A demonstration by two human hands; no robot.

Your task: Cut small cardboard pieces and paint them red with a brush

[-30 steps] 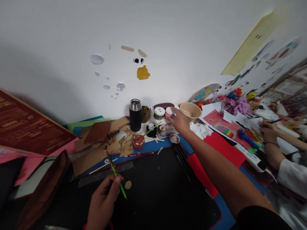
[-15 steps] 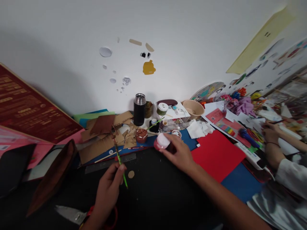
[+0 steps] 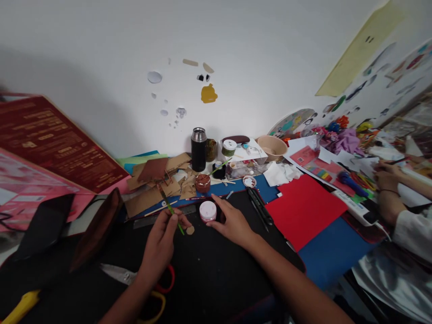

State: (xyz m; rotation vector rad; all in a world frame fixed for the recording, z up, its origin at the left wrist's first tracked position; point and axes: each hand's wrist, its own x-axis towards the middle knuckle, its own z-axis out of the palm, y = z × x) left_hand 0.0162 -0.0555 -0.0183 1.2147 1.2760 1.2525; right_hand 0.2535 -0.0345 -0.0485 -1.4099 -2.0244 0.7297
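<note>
My left hand (image 3: 164, 236) is closed around a green-handled paintbrush (image 3: 165, 198), its brown-stained end pointing up and away. On the black mat (image 3: 209, 279) stands a small jar of pink paint (image 3: 208, 211) with a whitish lid. My right hand (image 3: 232, 220) is at the jar's right side, thumb and fingers spread apart, the thumb close to or touching it. A small round cardboard disc (image 3: 190, 230) lies by my left fingertips. Behind the pink jar sits an uncapped jar of brown paint (image 3: 203, 183). Scissors (image 3: 118, 273) lie partly under my left forearm.
A black flask (image 3: 199, 150) stands at the wall beside cardboard scraps (image 3: 145, 202). Black pens (image 3: 259, 207) and red paper (image 3: 305, 209) lie to the right. A brown pouch (image 3: 97, 229) is on the left. Another person's hands (image 3: 388, 180) are at the far right.
My right hand has brought the pink jar left and down onto the mat, and its fingers are spread beside it. The left hand keeps the paintbrush. The view has shifted slightly.
</note>
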